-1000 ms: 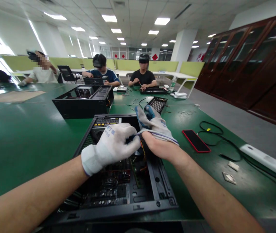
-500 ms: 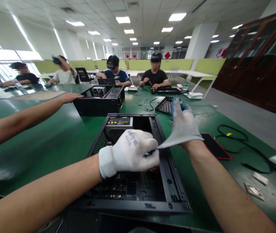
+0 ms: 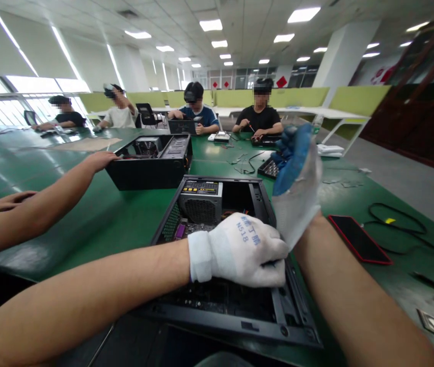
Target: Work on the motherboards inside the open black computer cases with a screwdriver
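Observation:
My left hand (image 3: 245,250) wears a white work glove with blue print. Its fingers are closed on the stretched cuff of the right-hand glove (image 3: 300,216). My right hand (image 3: 297,165) is raised inside this white glove with a blue coated palm; its fingers point up and look apart, slightly blurred. Beneath both hands lies a black computer case (image 3: 255,326) with its side off. A power supply (image 3: 201,204) sits at its far end, and a purple connector (image 3: 180,231) shows on the board. My left hand hides part of the interior.
Another person's hand (image 3: 100,160) rests on a second open computer case (image 3: 148,171) at the left. Right of my case lie a red-edged black pad (image 3: 358,239), a black cable (image 3: 411,219) and small parts. Several people work across the green table (image 3: 133,214).
The view has shifted to the left. My right hand has turned so the blue palm shows, and my left hand is pulling the glove cuff out closer to the right wrist.

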Action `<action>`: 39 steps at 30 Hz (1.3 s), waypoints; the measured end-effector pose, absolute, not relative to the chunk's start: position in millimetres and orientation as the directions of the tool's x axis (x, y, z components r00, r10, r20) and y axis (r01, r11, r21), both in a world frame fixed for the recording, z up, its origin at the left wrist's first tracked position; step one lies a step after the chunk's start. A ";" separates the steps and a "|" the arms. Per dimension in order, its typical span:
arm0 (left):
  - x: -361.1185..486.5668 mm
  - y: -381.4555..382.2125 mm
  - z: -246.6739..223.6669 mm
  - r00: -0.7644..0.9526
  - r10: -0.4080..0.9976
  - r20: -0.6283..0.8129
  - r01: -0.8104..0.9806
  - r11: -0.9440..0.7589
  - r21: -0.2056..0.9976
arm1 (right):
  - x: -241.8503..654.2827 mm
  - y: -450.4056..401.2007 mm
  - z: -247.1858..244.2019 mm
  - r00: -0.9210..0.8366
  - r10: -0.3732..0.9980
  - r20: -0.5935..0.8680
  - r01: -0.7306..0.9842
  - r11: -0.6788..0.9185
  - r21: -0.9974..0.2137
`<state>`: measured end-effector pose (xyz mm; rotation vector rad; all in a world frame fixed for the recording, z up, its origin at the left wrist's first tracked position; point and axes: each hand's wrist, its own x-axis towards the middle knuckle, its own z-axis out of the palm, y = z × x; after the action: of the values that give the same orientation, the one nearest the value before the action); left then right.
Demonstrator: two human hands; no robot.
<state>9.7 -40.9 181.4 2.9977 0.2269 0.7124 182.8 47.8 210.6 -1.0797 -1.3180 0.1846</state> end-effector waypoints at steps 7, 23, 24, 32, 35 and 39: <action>-0.8 -28.9 180.8 0.791 0.326 0.518 0.249 -0.944 0.215 | 185.3 0.4 226.0 0.317 0.840 0.440 -0.392 0.538 -0.746; -4.8 -4.0 172.3 0.753 0.615 0.232 0.519 -0.773 0.364 | 218.5 1.3 144.5 0.473 0.881 -0.020 -0.720 0.374 -0.584; -4.2 -4.7 170.8 0.762 0.596 0.253 0.496 -0.789 0.363 | 217.6 2.4 146.8 0.473 0.881 -0.002 -0.716 0.383 -0.584; 1.9 -10.1 175.7 0.740 0.553 0.384 0.371 -0.811 0.452 | 168.0 10.6 205.2 0.523 0.814 0.253 -0.636 0.571 -0.519; 2.1 -6.7 179.0 0.773 0.517 0.368 0.233 -0.770 0.594 | 142.0 7.4 225.9 0.435 0.821 0.369 -0.627 0.571 -0.530; -5.7 5.7 177.3 0.808 0.502 0.308 0.171 -0.700 0.693 | 111.0 -9.4 246.0 0.058 0.851 0.522 -0.632 0.436 -0.641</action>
<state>-5.7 5.7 177.3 2.3156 0.4935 0.6387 111.0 -9.4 246.0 -0.2687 -0.9989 1.1436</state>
